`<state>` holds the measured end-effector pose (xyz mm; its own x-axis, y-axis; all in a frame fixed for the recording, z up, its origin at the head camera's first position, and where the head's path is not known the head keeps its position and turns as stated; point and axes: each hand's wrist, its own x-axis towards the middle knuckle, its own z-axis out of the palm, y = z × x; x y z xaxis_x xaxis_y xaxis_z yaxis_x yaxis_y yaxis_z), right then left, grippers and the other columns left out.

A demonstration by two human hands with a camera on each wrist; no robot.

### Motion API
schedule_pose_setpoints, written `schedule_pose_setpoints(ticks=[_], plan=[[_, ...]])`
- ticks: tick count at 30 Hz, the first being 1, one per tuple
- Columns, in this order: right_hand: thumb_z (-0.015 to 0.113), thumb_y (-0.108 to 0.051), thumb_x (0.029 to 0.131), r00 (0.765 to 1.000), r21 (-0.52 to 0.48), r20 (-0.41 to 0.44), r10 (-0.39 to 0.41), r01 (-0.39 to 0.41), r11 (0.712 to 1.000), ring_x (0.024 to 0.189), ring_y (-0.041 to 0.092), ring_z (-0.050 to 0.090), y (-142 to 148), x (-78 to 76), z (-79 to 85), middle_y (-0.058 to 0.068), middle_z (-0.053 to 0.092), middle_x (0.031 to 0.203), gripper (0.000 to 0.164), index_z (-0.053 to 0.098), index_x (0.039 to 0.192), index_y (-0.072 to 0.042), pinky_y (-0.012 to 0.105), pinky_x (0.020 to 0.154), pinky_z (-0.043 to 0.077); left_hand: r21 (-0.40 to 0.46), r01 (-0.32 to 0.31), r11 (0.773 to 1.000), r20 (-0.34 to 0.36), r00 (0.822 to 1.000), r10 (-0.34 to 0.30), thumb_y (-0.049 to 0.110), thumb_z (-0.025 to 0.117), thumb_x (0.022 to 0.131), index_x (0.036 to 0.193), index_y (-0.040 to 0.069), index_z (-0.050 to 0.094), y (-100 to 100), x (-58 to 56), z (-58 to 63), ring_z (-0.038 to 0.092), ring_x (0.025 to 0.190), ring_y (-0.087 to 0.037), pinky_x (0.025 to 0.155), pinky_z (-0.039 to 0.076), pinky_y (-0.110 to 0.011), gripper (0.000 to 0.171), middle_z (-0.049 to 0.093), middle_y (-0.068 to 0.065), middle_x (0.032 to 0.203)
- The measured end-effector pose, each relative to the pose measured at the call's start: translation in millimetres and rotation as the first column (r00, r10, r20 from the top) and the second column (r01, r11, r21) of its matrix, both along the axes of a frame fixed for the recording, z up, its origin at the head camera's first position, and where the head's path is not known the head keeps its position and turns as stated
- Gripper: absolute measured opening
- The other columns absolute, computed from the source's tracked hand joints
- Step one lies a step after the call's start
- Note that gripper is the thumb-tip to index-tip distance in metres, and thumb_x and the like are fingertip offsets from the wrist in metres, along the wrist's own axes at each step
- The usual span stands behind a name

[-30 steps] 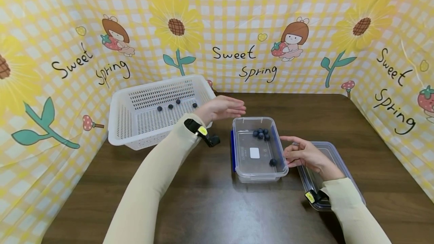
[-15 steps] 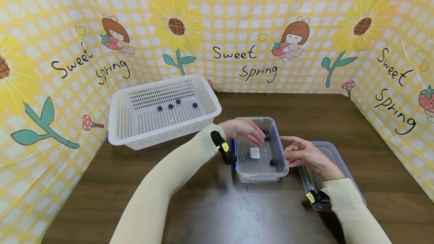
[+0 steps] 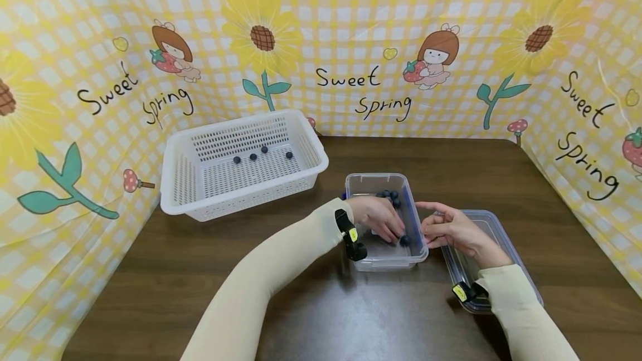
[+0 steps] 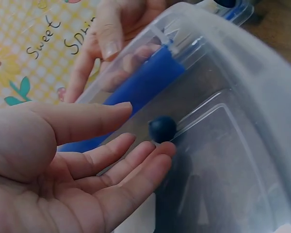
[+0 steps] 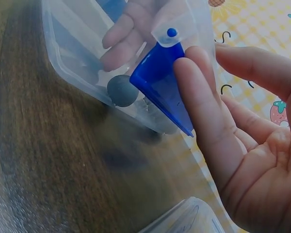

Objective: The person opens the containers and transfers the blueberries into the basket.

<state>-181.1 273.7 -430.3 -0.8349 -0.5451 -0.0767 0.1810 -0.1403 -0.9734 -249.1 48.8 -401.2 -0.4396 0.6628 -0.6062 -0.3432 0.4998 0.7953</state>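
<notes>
A yellow-and-white checked cloth [image 3: 346, 27] stands behind and at both sides of a dark wooden counter [image 3: 311, 316]. At the counter's far left corner sits a white perforated basket [image 3: 261, 194] with four dark berries [image 3: 253, 156] on its floor. A clear container [image 3: 383, 263] stands between the counter's side edges, nearer the right one than the basket does; a clear lid [image 3: 486, 224] lies beyond it toward the right edge.

The hands are well apart at the wrists but meet at the container. The left hand [image 3: 378, 216] was beside the basket a second ago and has since swung over and reached down inside the container, thumb and fingers parted with nothing between them. The right hand [image 3: 451, 230] has stayed put, its fingers fairly straight against the outside wall by a blue clip [image 5: 157, 77], apparently steadying it.

Smallest are the container's berries: a cluster [image 3: 393, 196] toward its far end and a lone berry [image 3: 404, 240] near its near right corner. The left fingertips are now right at that lone berry, so the work seems centred there, with the berry ungripped; whether they touch it I can't tell, the wrist view being blurry.
</notes>
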Motion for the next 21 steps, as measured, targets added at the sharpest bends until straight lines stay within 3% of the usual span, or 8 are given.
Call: schedule_pose_setpoints(ticks=[3, 6, 9, 15, 21], plan=[[0.056, 0.013, 0.093, 1.000, -0.014, -0.003, 0.014, -0.014, 1.000, 0.075, 0.017, 0.070, 0, 0.5, 0.7, 0.006, 0.068, 0.090, 0.051, 0.054, 0.134, -0.018, 0.033, 0.068, 0.062, -0.017, 0.002, 1.000, -0.002, 1.000, -0.002, -0.010, 0.058, 0.095, 0.122, -0.017, 0.057, 5, 1.8, -4.2, 0.067, 0.094, -0.032, 0.093, 0.056, -0.039, 0.028, 0.067, -0.020, 0.093], [0.056, 0.012, 0.094, 1.000, -0.013, -0.005, 0.018, -0.018, 1.000, 0.075, 0.018, 0.070, 0, 0.6, 1.5, 0.006, 0.068, 0.090, 0.050, 0.054, 0.133, -0.019, 0.033, 0.069, 0.062, -0.031, 0.018, 0.999, -0.014, 1.000, -0.018, -0.010, 0.059, 0.095, 0.119, -0.016, 0.059, 10, 3.4, -5.9, 0.066, 0.102, -0.036, 0.091, 0.057, -0.040, 0.025, 0.068, -0.029, 0.106], [0.056, 0.012, 0.094, 1.000, 0.001, -0.011, 0.011, -0.011, 1.000, 0.075, 0.018, 0.070, 0, 0.8, 2.6, 0.006, 0.068, 0.090, 0.050, 0.054, 0.133, -0.019, 0.033, 0.069, 0.062, -0.037, 0.034, 0.999, -0.037, 0.999, -0.035, -0.010, 0.061, 0.094, 0.113, -0.016, 0.061, 13, 5.0, -6.0, 0.068, 0.097, -0.034, 0.086, 0.059, -0.039, 0.020, 0.066, -0.032, 0.112], [0.055, 0.013, 0.094, 1.000, -0.001, -0.017, 0.015, -0.015, 1.000, 0.077, 0.018, 0.070, 0, 1.1, 3.0, 0.006, 0.068, 0.091, 0.051, 0.055, 0.133, -0.020, 0.033, 0.069, 0.062, -0.028, 0.061, 0.998, -0.038, 0.997, -0.062, -0.011, 0.060, 0.093, 0.099, -0.016, 0.065, 18, 8.9, -7.1, 0.064, 0.069, -0.022, 0.062, 0.058, -0.027, 0.009, 0.068, -0.018, 0.078], [0.054, 0.013, 0.094, 1.000, -0.011, -0.013, 0.022, -0.022, 1.000, 0.077, 0.018, 0.070, -1, 0.9, 1.6, 0.006, 0.068, 0.091, 0.051, 0.056, 0.133, -0.020, 0.033, 0.070, 0.062, -0.026, 0.077, 0.997, -0.009, 0.997, -0.077, -0.013, 0.063, 0.091, 0.082, -0.009, 0.066, 21, 15.4, -10.0, 0.064, 0.065, -0.020, 0.055, 0.056, -0.024, 0.010, 0.066, -0.015, 0.071]])
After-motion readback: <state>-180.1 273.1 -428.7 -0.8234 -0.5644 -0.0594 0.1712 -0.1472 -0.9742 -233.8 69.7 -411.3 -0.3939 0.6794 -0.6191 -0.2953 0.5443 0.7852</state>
